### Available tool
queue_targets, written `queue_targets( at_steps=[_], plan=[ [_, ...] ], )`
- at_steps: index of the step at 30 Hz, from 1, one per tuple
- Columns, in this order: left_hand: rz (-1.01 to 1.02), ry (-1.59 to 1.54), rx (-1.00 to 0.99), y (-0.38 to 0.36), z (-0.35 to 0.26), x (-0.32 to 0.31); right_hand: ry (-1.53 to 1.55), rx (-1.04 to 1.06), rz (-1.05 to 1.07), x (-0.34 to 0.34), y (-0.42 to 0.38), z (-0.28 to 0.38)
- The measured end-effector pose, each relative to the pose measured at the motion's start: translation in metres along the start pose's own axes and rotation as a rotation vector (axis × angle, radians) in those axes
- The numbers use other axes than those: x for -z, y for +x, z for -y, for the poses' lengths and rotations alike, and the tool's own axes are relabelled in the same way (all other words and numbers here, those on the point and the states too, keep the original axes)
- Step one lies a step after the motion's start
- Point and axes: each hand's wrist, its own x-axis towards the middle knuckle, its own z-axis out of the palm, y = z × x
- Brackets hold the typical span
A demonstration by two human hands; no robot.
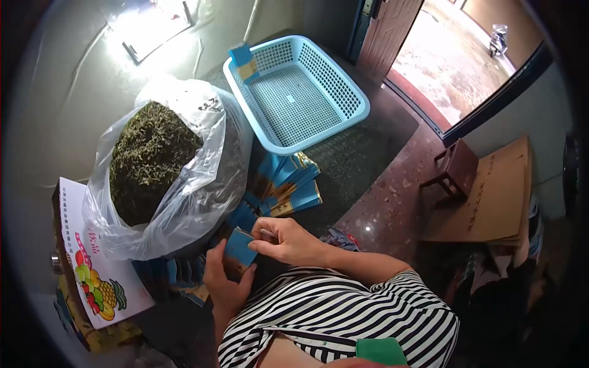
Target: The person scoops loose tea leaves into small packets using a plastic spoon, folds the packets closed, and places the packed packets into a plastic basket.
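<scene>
My left hand (227,279) grips a small blue packet (240,246) from below, in front of my striped shirt. The fingers of my right hand (279,239) pinch the packet's upper right edge, and a thin, pale object shows between them. Just beyond my hands, more blue and gold packets (294,184) lie in a loose pile on the dark table. To the left stands an open clear plastic bag (211,184) full of dried green leaves (150,159). One blue and tan packet (244,63) rests on the left rim of the light blue basket (362,110).
A printed carton with fruit pictures (98,270) is at the left, with further blue packets (184,270) beside it. At the right are a small brown stool (457,168), flattened cardboard (491,202) and an open doorway. A bright lamp (147,24) shines at the upper left.
</scene>
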Motion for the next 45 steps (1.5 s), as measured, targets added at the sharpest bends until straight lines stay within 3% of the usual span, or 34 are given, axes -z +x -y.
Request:
queue_targets(
  at_steps=[1, 5, 9, 10, 13, 14, 16, 17, 19, 21, 22, 25, 27, 29, 32, 39, 43, 45],
  plan=[
    [0.008, -0.079, 0.105, -0.002, 0.001, 0.001, 0.013, -0.012, 0.015, 0.0, -0.001, 0.0],
    [0.009, -0.13, 0.109, 0.001, 0.002, 0.002, 0.094, 0.126, -0.076, -0.008, 0.002, -0.014],
    [-0.029, -0.174, 0.087, 0.008, 0.003, 0.008, 0.372, 0.11, -0.097, 0.01, 0.003, -0.019],
    [-0.036, -0.21, 0.005, 0.015, -0.003, 0.013, 0.435, 0.102, -0.092, 0.019, 0.006, -0.021],
    [-0.087, -0.299, -0.118, 0.025, -0.002, 0.025, 0.191, 0.368, -0.261, 0.027, 0.018, -0.002],
    [-0.091, -0.321, -0.124, 0.028, -0.004, 0.03, 0.146, 0.228, -0.254, 0.035, 0.011, 0.011],
    [-0.158, -0.334, -0.152, 0.033, -0.007, 0.039, 0.178, 0.265, -0.289, 0.037, 0.015, 0.027],
    [-0.18, -0.287, -0.15, 0.033, -0.006, 0.044, 0.188, 0.193, -0.286, 0.038, 0.017, 0.04],
    [-0.199, -0.293, 0.022, 0.027, -0.017, 0.057, 0.368, 0.27, -0.235, 0.042, 0.025, 0.048],
    [-0.262, -0.284, -0.111, 0.03, -0.008, 0.064, 0.379, 0.408, -0.078, 0.038, 0.035, 0.064],
    [-0.275, -0.283, -0.083, 0.028, -0.005, 0.066, 0.379, 0.386, -0.058, 0.032, 0.035, 0.073],
    [-0.353, -0.317, -0.139, 0.033, 0.001, 0.067, 0.261, 0.504, 0.017, 0.017, 0.046, 0.099],
    [-0.375, -0.229, -0.255, 0.033, 0.009, 0.073, -0.191, 0.644, -0.107, 0.002, 0.046, 0.107],
    [-0.387, -0.211, -0.244, 0.035, 0.009, 0.075, -0.192, 0.629, -0.121, -0.01, 0.051, 0.109],
    [-0.404, -0.171, -0.246, 0.039, 0.016, 0.076, -0.439, 0.688, -0.194, -0.016, 0.058, 0.11],
    [-0.374, -0.141, -0.253, 0.039, 0.028, 0.083, -0.38, 0.738, -0.266, -0.012, 0.077, 0.113],
    [-0.35, -0.149, -0.202, 0.037, 0.026, 0.085, -0.436, 0.759, -0.212, -0.023, 0.083, 0.113],
    [-0.425, -0.146, -0.204, 0.04, 0.026, 0.083, -0.396, 0.715, -0.045, -0.028, 0.087, 0.11]
  ],
)
